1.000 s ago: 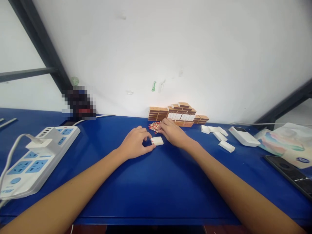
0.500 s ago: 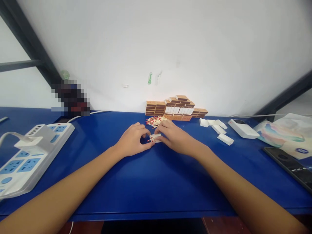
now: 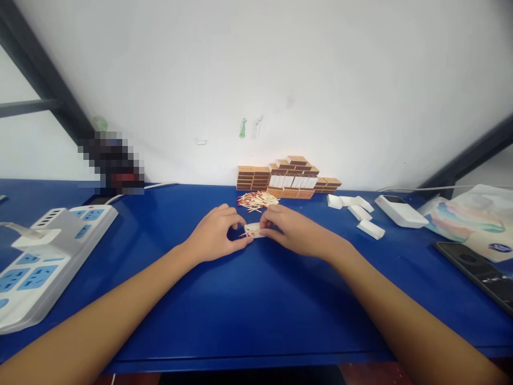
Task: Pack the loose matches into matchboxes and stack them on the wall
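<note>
1. Person is sitting at a blue table (image 3: 256, 305), both forearms reaching out over it, hands meeting near the middle.
2. Left hand (image 3: 216, 234) is curling, thumb and forefinger pinching the left end of a small white tray (image 3: 253, 230).
3. Right hand (image 3: 296, 231) is closing its fingertips on the tray's right end; the other fingers are lying bent against the table.
4. Tray is sitting low on the table between the two hands, just in front of a loose pile of matches (image 3: 256, 199). Red match heads are showing inside it, and one stick is poking out at its left edge.
5. Whether the right fingers are also gripping a match is hard to tell; the spot is small and blurred.
6. Behind the pile, a stack of boxes (image 3: 288, 178) is leaning against the white wall.
7. To the right, well apart from the hands, spare trays (image 3: 360, 213) are lying scattered, then a white device (image 3: 401, 210), a printed bag (image 3: 468, 222) and a phone (image 3: 476, 274).
8. Far left, a power strip (image 3: 44, 256) is lying with a plug in it.
</note>
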